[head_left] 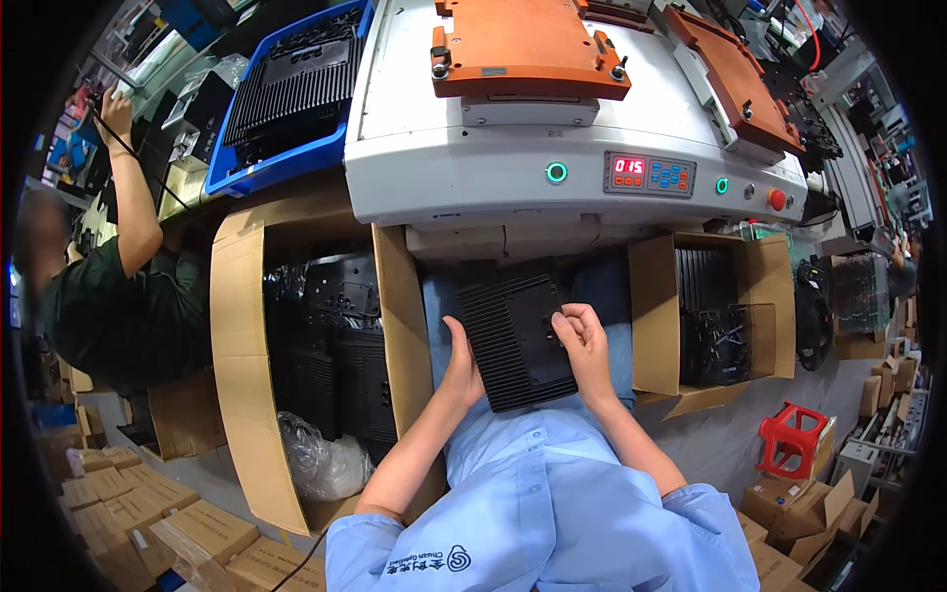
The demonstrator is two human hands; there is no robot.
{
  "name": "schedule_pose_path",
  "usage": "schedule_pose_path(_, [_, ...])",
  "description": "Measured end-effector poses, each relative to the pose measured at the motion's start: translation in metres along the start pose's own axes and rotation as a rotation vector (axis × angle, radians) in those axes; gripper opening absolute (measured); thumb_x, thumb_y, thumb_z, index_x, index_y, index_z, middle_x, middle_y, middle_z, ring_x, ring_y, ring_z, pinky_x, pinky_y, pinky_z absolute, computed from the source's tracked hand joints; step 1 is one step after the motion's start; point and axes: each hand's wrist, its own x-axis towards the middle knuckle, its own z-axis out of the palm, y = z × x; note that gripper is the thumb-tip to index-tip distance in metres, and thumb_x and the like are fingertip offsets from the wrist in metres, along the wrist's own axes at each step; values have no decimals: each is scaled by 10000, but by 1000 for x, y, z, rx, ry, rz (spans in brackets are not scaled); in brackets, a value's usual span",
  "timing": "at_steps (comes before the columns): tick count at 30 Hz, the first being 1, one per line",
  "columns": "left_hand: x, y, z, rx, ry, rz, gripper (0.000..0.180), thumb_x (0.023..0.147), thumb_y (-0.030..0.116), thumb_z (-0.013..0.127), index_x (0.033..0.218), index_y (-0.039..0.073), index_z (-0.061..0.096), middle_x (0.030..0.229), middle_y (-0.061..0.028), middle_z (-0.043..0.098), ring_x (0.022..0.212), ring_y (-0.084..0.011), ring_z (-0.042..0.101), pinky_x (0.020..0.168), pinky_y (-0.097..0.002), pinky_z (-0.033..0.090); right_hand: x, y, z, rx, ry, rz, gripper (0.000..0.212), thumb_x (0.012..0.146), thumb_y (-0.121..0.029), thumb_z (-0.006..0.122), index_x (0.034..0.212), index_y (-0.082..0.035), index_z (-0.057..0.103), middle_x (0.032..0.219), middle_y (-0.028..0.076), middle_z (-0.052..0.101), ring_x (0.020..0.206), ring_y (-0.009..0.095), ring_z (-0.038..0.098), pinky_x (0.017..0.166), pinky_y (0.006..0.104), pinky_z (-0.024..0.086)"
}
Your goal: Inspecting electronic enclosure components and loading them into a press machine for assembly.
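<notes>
A black finned metal housing (515,340) is held tilted above my lap, its ribs on the left and a smooth panel on the right. My left hand (461,367) supports its left edge, thumb pointing up and the other fingers partly hidden behind the housing. At the right part of the panel, beside some small holes, my right hand (584,345) has its fingers and thumb drawn together in a pinch. Whatever sits between those fingertips is too small or too covered to make out.
A white machine (464,178) with orange fixtures (523,49) stands ahead. Cardboard boxes of black parts flank me, left (237,365) and right (656,316). A blue bin (286,173) holds finned housings. Another person (118,286) works at far left; a red stool (792,439) stands right.
</notes>
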Motion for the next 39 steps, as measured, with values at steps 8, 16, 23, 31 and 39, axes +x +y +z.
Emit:
schedule_pose_path(8, [6,-5,3,-212,-123,-4,684,972,559,259,1359,20,423,1293,-163,530,1149,-273,566,970,-430,488,-12,-31,15,-649,98,-439,165,836,-166,673,932,-38,630,1132,91,631,1024,226,498,889,327,406])
schedule_pose_path(16, [7,-4,-8,-195,6,11,501,988,475,382,1187,67,594,1113,-57,638,989,-189,625,863,-351,530,-4,-28,13,-87,37,-60,185,892,-205,637,944,-27,628,1364,123,482,1089,127,515,910,255,399])
schedule_pose_path(23, [7,-2,-13,-199,-26,19,589,959,565,364,1238,84,560,1143,-40,617,1043,-174,596,901,-343,504,1,-29,13,-66,39,-89,199,891,-201,649,960,-15,642,1358,153,469,1002,114,529,869,245,411])
schedule_pose_path(31, [3,4,2,-41,-26,-10,762,886,691,328,1328,88,474,1236,-47,570,1116,-160,554,938,-329,476,9,-8,10,-157,92,-46,234,960,-212,562,1047,2,600,1255,141,554,1003,112,515,886,242,399])
schedule_pose_path(39, [5,2,-1,7,59,-6,770,891,692,311,1331,81,469,1234,-53,561,1119,-154,544,949,-321,459,7,-9,13,-223,96,-204,215,965,-213,552,1018,-6,571,1213,84,564,880,66,480,793,223,407])
